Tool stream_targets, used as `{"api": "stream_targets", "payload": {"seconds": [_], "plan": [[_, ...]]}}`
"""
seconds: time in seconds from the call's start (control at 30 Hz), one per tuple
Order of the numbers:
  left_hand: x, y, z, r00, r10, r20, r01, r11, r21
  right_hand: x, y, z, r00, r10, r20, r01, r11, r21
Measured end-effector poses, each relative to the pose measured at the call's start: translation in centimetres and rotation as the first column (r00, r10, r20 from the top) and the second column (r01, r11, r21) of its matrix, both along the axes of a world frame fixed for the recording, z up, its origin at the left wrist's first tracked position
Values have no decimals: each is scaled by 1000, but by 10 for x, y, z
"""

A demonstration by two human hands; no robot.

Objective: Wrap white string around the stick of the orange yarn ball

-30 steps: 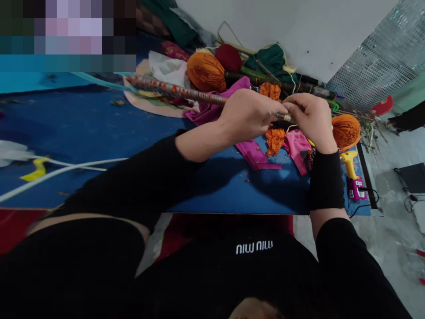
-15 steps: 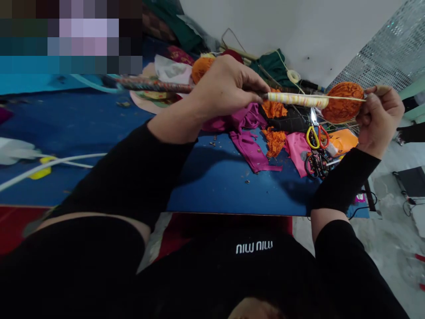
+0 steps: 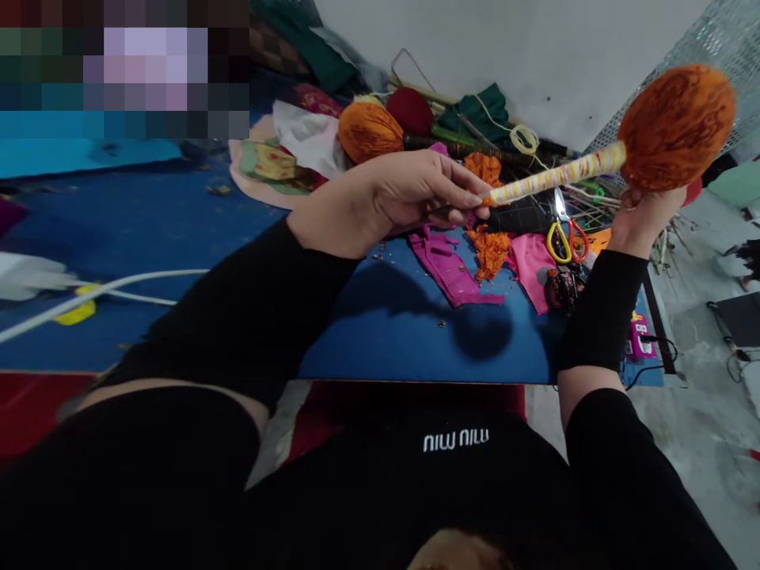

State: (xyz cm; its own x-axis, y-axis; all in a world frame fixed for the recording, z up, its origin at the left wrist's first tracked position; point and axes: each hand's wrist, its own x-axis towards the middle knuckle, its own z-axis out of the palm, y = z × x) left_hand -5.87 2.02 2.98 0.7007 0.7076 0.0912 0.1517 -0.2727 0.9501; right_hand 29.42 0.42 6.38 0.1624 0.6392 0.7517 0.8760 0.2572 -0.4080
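Note:
My left hand (image 3: 436, 186) is closed, pinching the near end of a stick (image 3: 558, 174) wrapped in pale yellow yarn with orange flecks. A large orange cloth-covered ball (image 3: 677, 127) with dark marbling sits on the stick's far end, tilted up toward the right. Behind and below this ball is my right hand (image 3: 650, 207); its fingers are hidden, so their grip does not show. Scissors (image 3: 561, 233) with yellow and red handles lie on the table below the stick. Orange cloth scraps (image 3: 492, 252) lie nearby.
On the blue table (image 3: 404, 340) lie magenta cloth (image 3: 454, 273), pink cloth (image 3: 530, 265) and another orange ball (image 3: 369, 131). A dark red ball (image 3: 409, 111) and thin sticks are at the back. White cables (image 3: 112, 285) cross the left side; a pink power socket (image 3: 641, 339) is at the right edge.
The orange ball has risen and come nearer the camera, tilting the wrapped stick up at the right. My right hand has moved from the ball's right side to behind and below it.

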Motion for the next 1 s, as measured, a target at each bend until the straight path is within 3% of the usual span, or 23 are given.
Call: {"api": "stream_targets", "payload": {"seconds": [0.1,0.17,0.23,0.3,0.37,0.43,0.5,0.57,0.7,0.8,0.93,1.0], "plan": [[-2,-3,5,999,-13,49,16,998,-68,3,1,-6,978,-203,-56,201,979,-37],[-3,-3,7,996,-21,90,32,993,-116,2,-3,-6,902,-425,-81,419,905,-74],[-2,-2,10,991,-9,131,30,987,-157,-6,-10,-5,878,-476,-57,471,879,-72],[-2,-2,12,988,13,151,17,981,-195,-24,-18,-2,962,-275,-7,274,961,-30],[-1,-2,15,988,38,152,2,968,-252,-50,-26,-2,998,63,16,-63,998,-31],[-1,-4,18,988,59,144,-18,962,-274,-78,-30,-6,925,379,-23,-379,917,-125],[-2,-6,21,988,65,142,-24,962,-273,-103,-32,-16,828,556,-80,-557,795,-239],[-3,-7,22,986,67,153,-24,963,-267,-121,-32,-28,813,574,-97,-574,763,-297],[-3,-5,19,975,130,181,-95,977,-192,-135,-35,-46,907,413,-87,-422,881,-214],[-4,-2,16,978,147,150,-128,984,-126,-140,-40,-50,936,346,-56,-351,928,-126],[-2,-2,16,971,174,164,-139,970,-201,-144,-46,-49,947,321,24,-316,942,-108],[1,-3,15,967,208,150,-189,973,-133,-145,-47,-47,945,320,76,-311,945,-102]]}}
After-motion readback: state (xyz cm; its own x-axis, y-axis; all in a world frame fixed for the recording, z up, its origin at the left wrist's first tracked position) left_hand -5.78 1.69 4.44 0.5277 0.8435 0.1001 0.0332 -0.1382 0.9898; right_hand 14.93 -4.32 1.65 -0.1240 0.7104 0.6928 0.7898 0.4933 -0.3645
